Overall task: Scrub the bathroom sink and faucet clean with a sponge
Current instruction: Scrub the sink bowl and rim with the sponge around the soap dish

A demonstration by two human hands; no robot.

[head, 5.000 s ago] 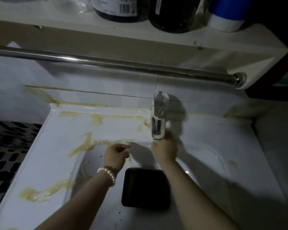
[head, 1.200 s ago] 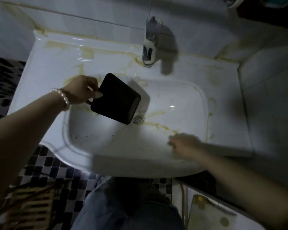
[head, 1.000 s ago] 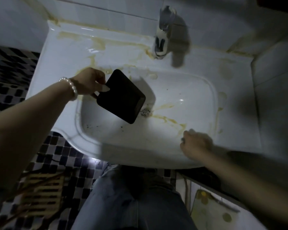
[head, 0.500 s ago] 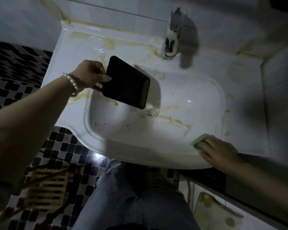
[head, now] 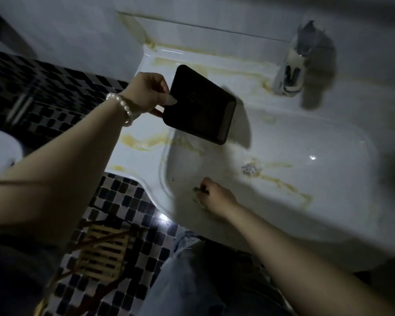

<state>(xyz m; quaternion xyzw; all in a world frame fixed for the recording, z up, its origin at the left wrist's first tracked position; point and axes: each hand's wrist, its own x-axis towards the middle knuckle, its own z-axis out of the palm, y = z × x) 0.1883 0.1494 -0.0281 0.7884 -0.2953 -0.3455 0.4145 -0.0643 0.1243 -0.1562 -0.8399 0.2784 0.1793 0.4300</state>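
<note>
Right hand (head: 214, 197) curled on sponge (head: 197, 197), mostly hidden, at near wall of sink (head: 328, 156), left of drain (head: 250, 169); left hand (head: 149, 92) pinches dark tray (head: 198, 104) above sink's left rim. Scrub toward drain over yellow streaks (head: 283, 182); faucet (head: 292, 76) at sink's back rim looks undone

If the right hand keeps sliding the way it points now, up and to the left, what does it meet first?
Probably the sink's curved left basin wall, where dark specks lie just ahead of the right hand and sponge. The black tray seems held higher; depth is unclear.

Left hand (head: 149, 92) raised in a pinching grip; right hand (head: 216, 197) curled low.
</note>
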